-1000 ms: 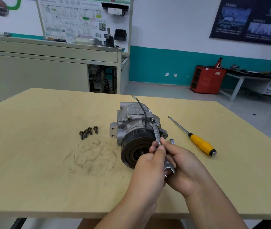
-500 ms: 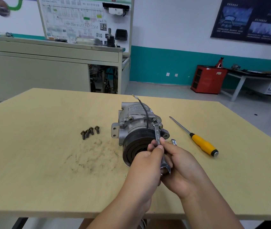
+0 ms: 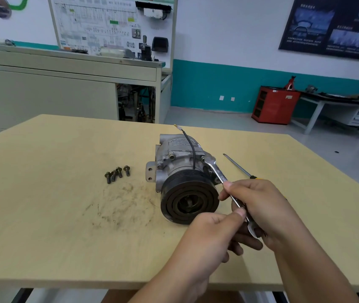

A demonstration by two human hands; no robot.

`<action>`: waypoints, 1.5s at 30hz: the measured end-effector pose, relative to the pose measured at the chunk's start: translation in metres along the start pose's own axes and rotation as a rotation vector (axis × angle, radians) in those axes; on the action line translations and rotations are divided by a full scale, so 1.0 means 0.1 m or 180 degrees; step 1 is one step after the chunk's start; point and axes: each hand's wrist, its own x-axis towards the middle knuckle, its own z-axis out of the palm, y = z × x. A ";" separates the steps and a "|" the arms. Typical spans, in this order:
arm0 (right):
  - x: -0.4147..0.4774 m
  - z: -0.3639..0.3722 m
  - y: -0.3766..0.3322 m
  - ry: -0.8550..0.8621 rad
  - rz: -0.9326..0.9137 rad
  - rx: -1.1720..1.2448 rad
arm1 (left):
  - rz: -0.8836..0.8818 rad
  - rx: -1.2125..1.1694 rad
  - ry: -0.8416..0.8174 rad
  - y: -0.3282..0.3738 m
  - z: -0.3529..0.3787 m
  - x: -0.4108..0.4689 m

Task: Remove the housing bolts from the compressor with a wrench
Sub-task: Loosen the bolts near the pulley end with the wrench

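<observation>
A grey metal compressor [image 3: 180, 158] with a black pulley [image 3: 188, 201] facing me lies on the wooden table [image 3: 53, 215]. A silver wrench [image 3: 218, 173] has its head on the compressor's upper right side, its handle slanting down to the right. My right hand [image 3: 259, 206] grips the handle. My left hand [image 3: 213, 232] pinches the handle lower down with thumb and fingers. Several removed bolts [image 3: 117, 173] lie in a row left of the compressor. Two bolts [image 3: 171, 157] still show on top of the housing.
A yellow-handled screwdriver [image 3: 237, 166] lies right of the compressor, partly hidden by my right hand. Dirt smears [image 3: 119, 204] mark the table below the bolts. A grey cabinet bench [image 3: 64, 88] and a red cabinet [image 3: 275, 104] stand beyond the table.
The wrench handle has swung to the right, from nearly straight towards me to a slant. Both hands moved right with it, uncovering the pulley face.
</observation>
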 end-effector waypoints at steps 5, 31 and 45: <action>0.08 -0.01 -0.01 -0.0103 0.0016 -0.0276 | -0.0001 -0.0182 0.0037 0.01 0.01 0.02; 0.20 -0.09 -0.24 -0.0158 -0.0171 -0.1582 | -0.0101 -0.0809 -0.0064 0.05 0.08 0.15; 0.21 -0.10 -0.28 -0.0159 -0.0170 -0.1667 | -0.0093 -0.0839 -0.0056 0.06 0.10 0.15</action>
